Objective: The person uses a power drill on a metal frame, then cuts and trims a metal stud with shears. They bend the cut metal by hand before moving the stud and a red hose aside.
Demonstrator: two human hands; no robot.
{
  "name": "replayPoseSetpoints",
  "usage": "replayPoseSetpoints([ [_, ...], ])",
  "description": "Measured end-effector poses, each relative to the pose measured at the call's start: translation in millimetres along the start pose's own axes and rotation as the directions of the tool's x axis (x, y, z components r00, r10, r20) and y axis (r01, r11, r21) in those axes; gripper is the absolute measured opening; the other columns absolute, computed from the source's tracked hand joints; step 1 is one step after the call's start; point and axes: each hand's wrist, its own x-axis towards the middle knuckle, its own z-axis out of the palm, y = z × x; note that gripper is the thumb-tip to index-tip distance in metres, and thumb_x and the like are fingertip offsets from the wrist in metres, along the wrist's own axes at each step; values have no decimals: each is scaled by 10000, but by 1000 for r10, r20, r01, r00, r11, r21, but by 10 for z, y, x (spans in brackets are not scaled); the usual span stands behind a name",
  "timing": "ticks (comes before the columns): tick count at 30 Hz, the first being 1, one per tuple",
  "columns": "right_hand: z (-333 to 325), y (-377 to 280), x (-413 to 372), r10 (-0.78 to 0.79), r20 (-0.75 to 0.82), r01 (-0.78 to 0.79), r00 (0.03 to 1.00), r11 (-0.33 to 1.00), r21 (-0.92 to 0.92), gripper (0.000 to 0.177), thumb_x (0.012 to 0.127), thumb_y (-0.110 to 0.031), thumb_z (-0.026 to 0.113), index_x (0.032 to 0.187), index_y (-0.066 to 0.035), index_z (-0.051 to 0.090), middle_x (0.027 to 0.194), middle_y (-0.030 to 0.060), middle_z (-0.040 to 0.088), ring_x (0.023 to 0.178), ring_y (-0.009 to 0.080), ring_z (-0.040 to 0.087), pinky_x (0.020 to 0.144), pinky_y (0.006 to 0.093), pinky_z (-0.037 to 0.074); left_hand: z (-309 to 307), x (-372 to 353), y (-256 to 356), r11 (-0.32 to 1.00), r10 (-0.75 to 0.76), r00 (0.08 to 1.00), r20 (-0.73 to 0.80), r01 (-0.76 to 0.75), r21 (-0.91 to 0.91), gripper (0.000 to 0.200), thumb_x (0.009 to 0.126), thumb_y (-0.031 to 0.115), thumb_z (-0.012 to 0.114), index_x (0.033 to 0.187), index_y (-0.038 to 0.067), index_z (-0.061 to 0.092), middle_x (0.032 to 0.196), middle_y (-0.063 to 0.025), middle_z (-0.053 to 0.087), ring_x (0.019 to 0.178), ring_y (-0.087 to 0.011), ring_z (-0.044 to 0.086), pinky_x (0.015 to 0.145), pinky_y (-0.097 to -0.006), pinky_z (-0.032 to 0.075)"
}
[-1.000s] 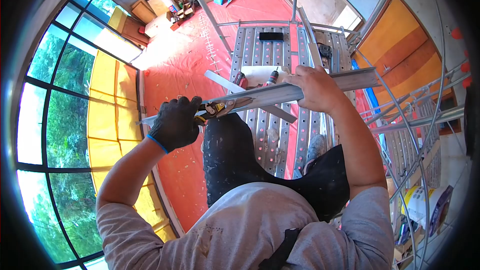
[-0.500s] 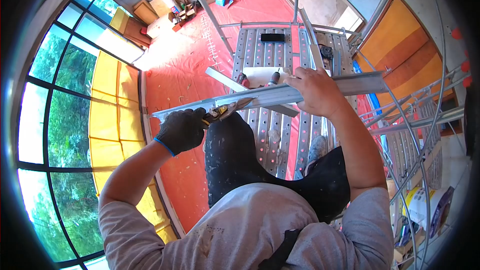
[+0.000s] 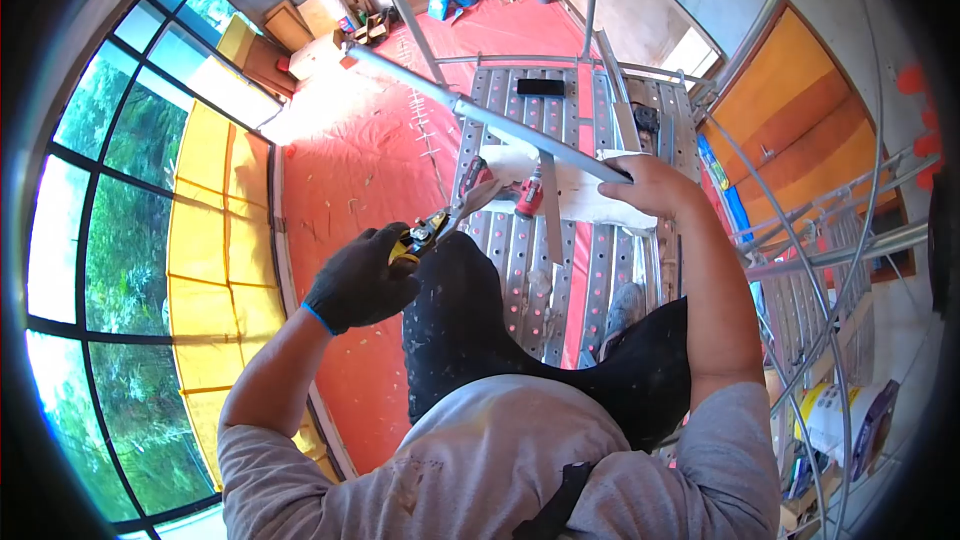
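Observation:
My left hand [image 3: 362, 278], in a dark glove with a blue cuff edge, is closed around tin snips [image 3: 428, 234] with yellow-and-black handles. Their blades point up and right, below the metal channel and apart from it. My bare right hand [image 3: 648, 186] grips the near right end of this long, pale metal channel [image 3: 500, 124], which slants up to the left across the platform. Beneath it, a red cordless drill [image 3: 530, 196] rests by a white sheet [image 3: 590, 200]. Another red power tool [image 3: 474, 176] lies to its left, and a narrow metal strip [image 3: 552, 215] to its right.
My legs straddle the perforated metal scaffold platform [image 3: 510, 285]. A black phone-like slab [image 3: 540, 87] lies toward its far end. Scaffold tubes [image 3: 850, 255] cross at right. Red sheeting [image 3: 365, 160] covers the floor, with windows [image 3: 135, 210] at left and timber offcuts [image 3: 300, 30] at the back.
The snips have come away from the channel and moved slightly down. My right hand has swung the channel's far end up and away, and its grip is now at the near end.

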Motion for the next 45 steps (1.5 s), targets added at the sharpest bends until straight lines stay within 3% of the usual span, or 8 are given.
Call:
replayPoseSetpoints([
  [3,-37,-119,-49,133,41,-137,990,983,124,513,938,-371,692,1289,-2,636,914,103,688,792,172,659,708,337,551,-83,55,47,965,-82,963,256,140,-220,505,835,286,761,1261,61,608,1033,-160,695,934,-321,690,834,-409,540],
  [7,48,-17,28,121,23,-124,992,963,239,558,940,-410,686,1307,6,623,897,78,662,769,142,642,646,315,545,198,55,-3,383,121,841,527,451,-806,386,997,165,630,1344,6,572,1092,-125,707,893,-207,686,876,-320,545],
  [11,134,-54,121,98,-42,-84,994,962,260,574,939,-444,687,1323,-22,622,939,72,672,782,142,637,641,311,543,834,50,-61,399,532,841,99,-146,-905,353,949,138,682,1269,5,617,1092,-124,673,972,-248,660,928,-356,514],
  [13,171,-73,144,84,-111,-54,990,966,251,541,954,-419,675,1325,-29,626,977,92,698,822,167,648,722,329,548,827,77,233,316,811,526,-258,-763,-563,222,878,95,735,1079,3,724,1036,-152,629,1016,-319,634,911,-391,511],
  [17,151,-77,130,20,-240,20,970,986,164,515,965,-444,632,1249,-16,659,1012,218,710,960,341,690,849,406,509,1266,155,526,516,461,865,199,-78,-853,406,942,126,661,1323,22,567,1186,-125,657,1062,-261,653,969,-406,499],
  [20,197,28,199,-53,-339,96,939,989,112,491,959,-366,682,1286,-2,642,1016,153,727,912,255,677,844,384,520,1329,441,765,-39,249,821,514,539,-841,390,956,176,655,1311,39,573,1204,-151,661,1079,-295,668,1003,-466,510],
  [25,101,-92,162,-18,-344,62,939,991,118,499,967,-386,633,1267,13,638,1078,253,708,1053,375,689,906,425,509,1247,979,972,-496,505,789,350,597,-630,377,973,337,648,1252,86,617,1187,-205,664,1119,-413,646,1028,-692,435],
  [45,169,163,407,-133,-622,147,772,989,-30,652,949,-367,620,1398,90,502,1231,329,639,1170,439,626,1001,455,476,1014,1530,1422,-332,296,904,308,399,-855,387,927,377,691,1142,81,564,959,-110,633,884,-290,675,752,-504,564],
])
